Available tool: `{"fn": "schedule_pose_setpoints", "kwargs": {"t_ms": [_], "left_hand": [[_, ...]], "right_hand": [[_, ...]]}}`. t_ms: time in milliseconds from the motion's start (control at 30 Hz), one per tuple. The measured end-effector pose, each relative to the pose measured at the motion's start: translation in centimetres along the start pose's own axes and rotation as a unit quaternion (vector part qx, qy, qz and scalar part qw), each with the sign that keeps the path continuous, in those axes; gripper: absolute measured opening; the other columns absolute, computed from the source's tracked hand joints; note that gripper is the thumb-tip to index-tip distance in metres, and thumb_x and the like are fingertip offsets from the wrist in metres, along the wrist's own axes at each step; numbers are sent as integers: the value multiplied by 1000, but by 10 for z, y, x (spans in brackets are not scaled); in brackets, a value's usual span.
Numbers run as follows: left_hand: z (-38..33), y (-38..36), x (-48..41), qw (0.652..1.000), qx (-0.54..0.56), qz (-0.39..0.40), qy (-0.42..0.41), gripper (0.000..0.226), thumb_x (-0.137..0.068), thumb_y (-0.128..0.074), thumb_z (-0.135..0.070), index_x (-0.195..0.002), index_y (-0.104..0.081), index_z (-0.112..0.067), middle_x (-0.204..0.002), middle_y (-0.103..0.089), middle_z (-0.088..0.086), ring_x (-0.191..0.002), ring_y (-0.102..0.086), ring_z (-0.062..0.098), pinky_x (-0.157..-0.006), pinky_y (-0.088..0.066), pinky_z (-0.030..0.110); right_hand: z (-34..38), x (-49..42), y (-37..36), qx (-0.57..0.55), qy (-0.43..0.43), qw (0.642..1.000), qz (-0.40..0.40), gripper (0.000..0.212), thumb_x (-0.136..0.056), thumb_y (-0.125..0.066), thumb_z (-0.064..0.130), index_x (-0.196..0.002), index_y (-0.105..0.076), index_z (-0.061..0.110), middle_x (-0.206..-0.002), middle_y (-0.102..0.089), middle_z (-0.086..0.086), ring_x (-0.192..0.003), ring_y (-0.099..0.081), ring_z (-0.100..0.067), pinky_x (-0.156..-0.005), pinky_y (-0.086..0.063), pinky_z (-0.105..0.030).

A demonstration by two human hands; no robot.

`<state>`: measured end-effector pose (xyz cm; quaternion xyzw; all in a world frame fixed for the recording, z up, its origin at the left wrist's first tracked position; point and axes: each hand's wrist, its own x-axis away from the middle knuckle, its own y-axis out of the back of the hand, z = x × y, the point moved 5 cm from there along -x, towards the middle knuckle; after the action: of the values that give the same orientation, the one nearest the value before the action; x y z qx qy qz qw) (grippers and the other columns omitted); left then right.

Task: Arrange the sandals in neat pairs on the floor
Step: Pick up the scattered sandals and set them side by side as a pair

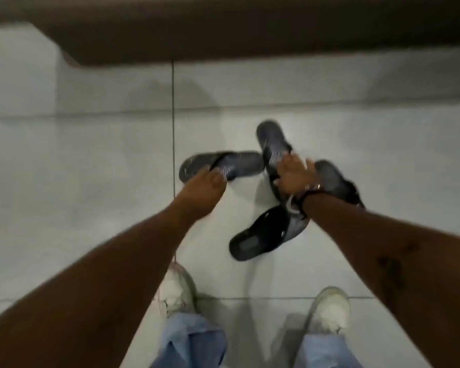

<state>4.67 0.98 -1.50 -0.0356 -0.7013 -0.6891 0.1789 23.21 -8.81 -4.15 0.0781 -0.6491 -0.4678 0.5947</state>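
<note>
View from the head camera, looking down at a pale tiled floor [91,168] crossed by dark grout lines; the whole frame is motion-blurred.

Left: the left hand [201,191] reaches down to a dark grey flip-flop sandal [239,162] lying crosswise, its long axis running left to right. The fingers curl at the thong strap near the sandal's left end; whether they are closed on the strap or only touching it cannot be told through the blur.

Centre: a second dark grey sandal [270,144] points away from the person, its toe end farthest up the frame, faint pale markings on its footbed. The right hand [294,173] lies over its near half with fingers spread and the palm down, pressed flat rather than clamped. A dark band circles the right wrist. Below the hand, a black slide sandal [260,235] with a wide strap lies diagonally, heel end toward the lower left, its far end touching the second sandal.

Right: a fourth dark sandal [335,181] shows partly behind the right wrist and forearm.

The four sandals form a loose cluster, unpaired, each at a different angle. At the bottom edge stand two white sneakers [175,290] under blue jeans [194,341]. A dark brown ledge [223,30] spans the top.
</note>
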Motion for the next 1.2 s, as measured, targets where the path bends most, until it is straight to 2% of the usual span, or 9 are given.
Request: {"fn": "schedule_pose_setpoints", "kwargs": {"t_ms": [133,233,367,567,700,933,1000,1100,1200], "left_hand": [[21,-69,-44,984,-117,134,6,38,-94,-52,-14,-130,-57,-6,-129,-61,18,-128,-45,41,-116,-21,55],[18,-98,-48,984,-127,124,-31,29,-91,-57,-11,-119,-66,-12,-110,-70,12,-114,-55,35,-115,-27,51],[38,-94,-52,988,21,64,137,26,-84,-67,-10,-110,-68,-14,-99,-72,9,-100,-61,30,-98,-40,38],[68,-109,-31,921,217,94,308,17,-91,-56,-21,-75,-58,-21,-77,-62,-2,-86,-59,27,-80,-33,37],[61,-112,-17,901,266,53,339,20,-93,-56,-23,-78,-68,-18,-79,-68,2,-84,-60,27,-82,-36,37],[23,-70,-5,875,222,-52,427,22,-92,-46,-18,-88,-67,-13,-90,-68,11,-86,-59,33,-78,-40,43],[-11,-58,-7,818,268,-65,506,28,-94,-46,-24,-92,-70,-8,-95,-70,16,-88,-62,36,-81,-41,44],[-86,-73,-16,644,436,68,625,48,-95,-46,-44,-113,-64,-3,-119,-66,19,-110,-60,38,-96,-41,45],[-150,-89,-43,512,547,125,650,66,-94,-50,-54,-134,-49,-2,-138,-54,18,-125,-51,37,-107,-36,44]], "right_hand": [[-13,-65,-32,10,-56,997,-60,55,-83,-60,22,-135,-45,20,-147,-41,-12,-142,-24,-27,-115,-13,-55],[-2,-73,-46,79,-43,989,-117,34,-75,-61,8,-109,-65,11,-116,-63,-15,-124,-41,-32,-108,-24,-57],[19,-85,-36,-1,-59,991,-118,25,-81,-58,14,-104,-66,13,-113,-64,-12,-117,-48,-31,-99,-30,-47],[96,-85,-54,-40,1,998,-52,34,-84,-54,17,-117,-61,20,-120,-61,-7,-120,-46,-29,-96,-34,-44],[136,-78,-66,-12,34,996,-85,25,-83,-51,26,-103,-66,23,-107,-66,-4,-118,-47,-29,-92,-35,-45],[91,-47,-56,-32,90,981,-169,38,-82,-57,27,-119,-59,18,-130,-55,-8,-119,-49,-30,-100,-29,-49],[29,-32,-53,-13,14,988,-155,43,-83,-55,24,-126,-53,17,-140,-48,-9,-127,-44,-29,-103,-29,-49],[-90,0,-66,-6,-165,984,-62,48,-86,-55,26,-132,-48,13,-143,-42,-14,-133,-36,-31,-110,-25,-53],[-151,28,-92,81,-156,984,29,33,-80,-63,27,-111,-63,14,-125,-55,-11,-123,-42,-31,-106,-27,-52]]}}
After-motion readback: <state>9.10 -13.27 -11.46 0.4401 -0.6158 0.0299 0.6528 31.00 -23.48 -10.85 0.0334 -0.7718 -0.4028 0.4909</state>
